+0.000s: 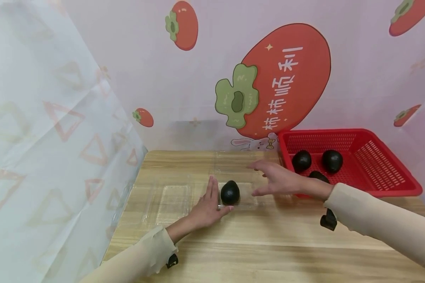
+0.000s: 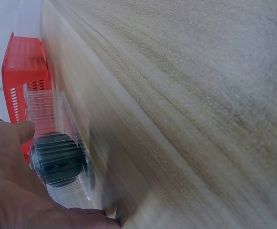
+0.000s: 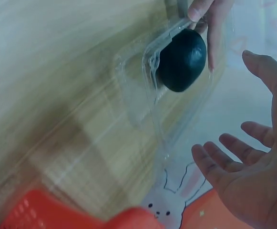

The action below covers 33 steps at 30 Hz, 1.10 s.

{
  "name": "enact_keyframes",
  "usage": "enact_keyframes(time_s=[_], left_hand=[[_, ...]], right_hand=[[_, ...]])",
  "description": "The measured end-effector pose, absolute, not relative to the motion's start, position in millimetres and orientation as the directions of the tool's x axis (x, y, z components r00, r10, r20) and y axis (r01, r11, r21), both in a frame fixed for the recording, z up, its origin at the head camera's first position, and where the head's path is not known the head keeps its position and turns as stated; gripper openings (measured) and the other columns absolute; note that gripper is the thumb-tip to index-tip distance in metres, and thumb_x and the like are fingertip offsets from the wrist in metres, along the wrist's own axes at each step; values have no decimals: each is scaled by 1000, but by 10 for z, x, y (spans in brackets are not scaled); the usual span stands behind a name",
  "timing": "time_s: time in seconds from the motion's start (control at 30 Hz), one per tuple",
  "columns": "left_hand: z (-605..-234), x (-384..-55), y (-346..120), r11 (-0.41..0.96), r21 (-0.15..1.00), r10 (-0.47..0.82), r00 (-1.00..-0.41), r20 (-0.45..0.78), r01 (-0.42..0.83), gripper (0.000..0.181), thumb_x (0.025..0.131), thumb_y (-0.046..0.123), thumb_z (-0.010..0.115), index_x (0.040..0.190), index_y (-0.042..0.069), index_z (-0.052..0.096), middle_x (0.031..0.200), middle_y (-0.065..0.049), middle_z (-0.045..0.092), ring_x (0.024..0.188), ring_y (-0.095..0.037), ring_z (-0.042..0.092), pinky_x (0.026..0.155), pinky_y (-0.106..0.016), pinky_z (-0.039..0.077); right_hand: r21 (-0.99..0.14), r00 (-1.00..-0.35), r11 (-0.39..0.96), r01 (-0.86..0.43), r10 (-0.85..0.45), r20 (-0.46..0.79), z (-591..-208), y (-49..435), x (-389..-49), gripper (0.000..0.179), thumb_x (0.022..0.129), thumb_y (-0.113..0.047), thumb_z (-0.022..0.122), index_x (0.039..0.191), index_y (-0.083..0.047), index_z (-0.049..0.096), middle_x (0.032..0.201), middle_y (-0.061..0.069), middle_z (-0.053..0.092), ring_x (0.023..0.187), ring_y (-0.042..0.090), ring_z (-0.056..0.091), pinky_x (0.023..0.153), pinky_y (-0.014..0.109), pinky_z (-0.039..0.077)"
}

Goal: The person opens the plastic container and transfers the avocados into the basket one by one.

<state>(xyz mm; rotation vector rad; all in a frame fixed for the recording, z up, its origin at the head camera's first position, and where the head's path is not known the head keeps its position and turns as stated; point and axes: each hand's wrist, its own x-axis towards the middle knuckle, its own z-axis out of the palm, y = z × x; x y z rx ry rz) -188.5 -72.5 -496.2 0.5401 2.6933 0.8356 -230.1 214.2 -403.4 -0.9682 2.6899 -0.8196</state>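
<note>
A dark, avocado-like fruit sits in the left part of a clear plastic box on the wooden table. My left hand lies against the box's left end, fingers straight and thumb spread along the front side. In the left wrist view the fruit shows through the ribbed plastic wall. To the right of the fruit, my right hand hovers over the box's right end with its fingers spread, holding nothing. The right wrist view shows that hand apart from the box.
At the right back stands a red perforated basket with several more dark fruits in it. Another clear plastic box lies left of my left hand. A printed curtain rises behind the table.
</note>
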Motion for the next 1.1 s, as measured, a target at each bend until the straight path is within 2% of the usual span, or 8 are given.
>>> enact_keyframes(time_s=[0.2,0.43,0.67,0.93,1.1], left_hand=[[-4957,-1884,-726,762,590,422,-896,-142,265,110,102,56,63,168,-2,-4,176,-20,-11,148,-56,36,112,-69,42],[-4953,-1884,-726,758,597,424,-894,-145,263,110,102,56,63,168,-2,-4,176,-20,-12,148,-56,35,113,-70,39],[-4962,-1884,-727,757,601,418,-897,-145,255,111,102,55,65,168,-1,-4,176,-19,-11,147,-56,36,113,-70,40],[-4980,-1889,-727,765,591,417,-896,-153,256,111,102,58,63,168,0,-5,177,-18,-13,146,-57,37,111,-71,41],[-4984,-1893,-723,773,579,417,-896,-155,260,111,102,58,62,168,0,-5,177,-18,-13,146,-56,38,112,-70,41]], right_hand=[[-553,-769,636,-539,-639,15,-4111,2049,-2295,82,85,-39,88,150,-1,55,147,18,61,128,35,62,98,52,59],[-525,-783,654,-544,-621,37,-4206,1969,-2295,79,84,-40,89,147,-2,58,141,17,64,122,35,64,94,51,60],[-509,-782,658,-555,-621,51,-4285,1851,-2292,77,84,-37,90,144,1,60,139,20,65,121,39,65,97,52,58],[-507,-812,704,-498,-583,-11,-4312,1725,-2293,81,84,-43,89,146,1,59,142,21,63,124,39,65,97,52,59],[-490,-820,728,-480,-571,-45,-4337,1641,-2311,81,84,-44,89,145,1,60,144,21,63,127,39,64,102,56,56]])
